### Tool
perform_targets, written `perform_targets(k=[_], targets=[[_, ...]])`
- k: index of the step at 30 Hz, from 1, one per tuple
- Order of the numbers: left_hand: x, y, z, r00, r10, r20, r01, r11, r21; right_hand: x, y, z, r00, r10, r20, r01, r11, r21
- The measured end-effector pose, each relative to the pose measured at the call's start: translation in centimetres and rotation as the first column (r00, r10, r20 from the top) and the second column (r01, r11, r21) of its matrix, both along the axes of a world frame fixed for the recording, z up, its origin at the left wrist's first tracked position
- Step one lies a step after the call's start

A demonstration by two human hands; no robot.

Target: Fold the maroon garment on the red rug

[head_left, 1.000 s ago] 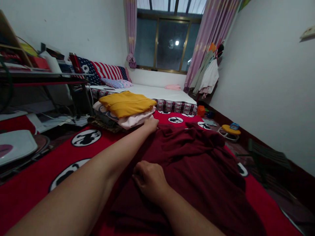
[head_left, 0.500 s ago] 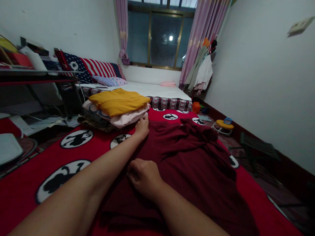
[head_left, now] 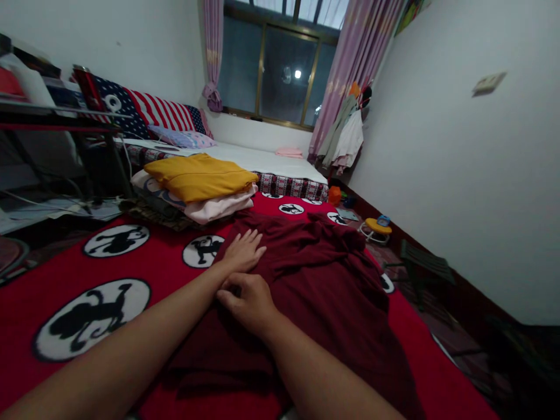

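Observation:
A dark maroon garment lies spread in front of me, its upper part bunched in folds. My left hand rests flat on its left side, fingers stretched and slightly apart. Just below it, my right hand is curled with thumb and fingers drawn together at the cloth near the left edge; the fingertips are partly hidden. Beyond my left hand stands a stack of folded clothes, with a mustard-yellow garment on top and a pale pink one under it.
Underneath is a red blanket with black-and-white round figures. A bed stands below the window. On the left is a cluttered desk. A yellow-topped stool and a dark folding stool stand along the right wall.
My left hand has drawn back from beside the clothes stack toward me and now lies flat on the maroon garment. My right hand stays at almost the same spot. The view has shifted slightly.

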State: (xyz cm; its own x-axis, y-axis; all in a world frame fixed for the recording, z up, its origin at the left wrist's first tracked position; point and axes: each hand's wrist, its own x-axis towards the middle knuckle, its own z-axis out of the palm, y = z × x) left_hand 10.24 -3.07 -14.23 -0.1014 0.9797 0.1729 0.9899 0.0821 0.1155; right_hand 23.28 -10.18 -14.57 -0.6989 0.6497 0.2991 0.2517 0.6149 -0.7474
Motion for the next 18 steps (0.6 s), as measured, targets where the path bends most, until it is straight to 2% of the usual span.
perform_targets(k=[3,4,6,7,9,10,11,12,13,16,18], targets=[[0.7,-0.7,-0.2,0.997,-0.034,0.064,0.040,0.995,-0.096,0.2,1.8,0.4,0.984,-0.048,-0.174,0.025,0.991,-0.131],[0.8,-0.8,-0.2,0.997,-0.021,0.068,0.028,0.995,-0.097,0.7,2.8,0.9,0.965,-0.113,-0.237,0.079,0.986,-0.149],[0.7,-0.8,-0.4,0.997,-0.001,0.072,0.006,0.997,-0.076,2.3,5.2,2.2,0.881,-0.334,-0.336,0.307,0.942,-0.132],[0.7,-0.8,-0.5,0.997,0.005,0.074,-0.001,0.998,-0.056,3.5,6.6,2.9,0.797,-0.473,-0.377,0.470,0.876,-0.106],[0.8,-0.7,-0.7,0.997,0.022,0.078,-0.021,1.000,-0.023,6.0,9.1,4.0,0.579,-0.708,-0.405,0.759,0.649,-0.048],[0.9,-0.7,-0.7,0.997,0.025,0.078,-0.024,1.000,-0.011,7.2,10.2,4.3,0.483,-0.784,-0.389,0.843,0.537,-0.037],[0.9,-0.7,-0.8,0.997,0.024,0.075,-0.024,1.000,-0.002,8.4,11.2,4.4,0.423,-0.834,-0.354,0.886,0.462,-0.029],[1.0,-0.7,-0.8,0.997,0.026,0.072,-0.026,1.000,0.005,9.4,12.0,4.2,0.398,-0.867,-0.301,0.905,0.424,-0.024],[1.1,-0.7,-0.8,0.997,0.027,0.069,-0.028,1.000,0.010,10.3,12.8,3.9,0.404,-0.884,-0.233,0.907,0.420,-0.018],[1.1,-0.8,-0.8,0.998,0.025,0.063,-0.026,1.000,0.018,12.2,14.8,2.7,0.504,-0.862,-0.064,0.863,0.505,-0.007],[1.1,-0.9,-0.8,0.998,0.022,0.060,-0.023,1.000,0.021,13.1,15.9,2.5,0.517,-0.845,-0.135,0.847,0.528,-0.063]])
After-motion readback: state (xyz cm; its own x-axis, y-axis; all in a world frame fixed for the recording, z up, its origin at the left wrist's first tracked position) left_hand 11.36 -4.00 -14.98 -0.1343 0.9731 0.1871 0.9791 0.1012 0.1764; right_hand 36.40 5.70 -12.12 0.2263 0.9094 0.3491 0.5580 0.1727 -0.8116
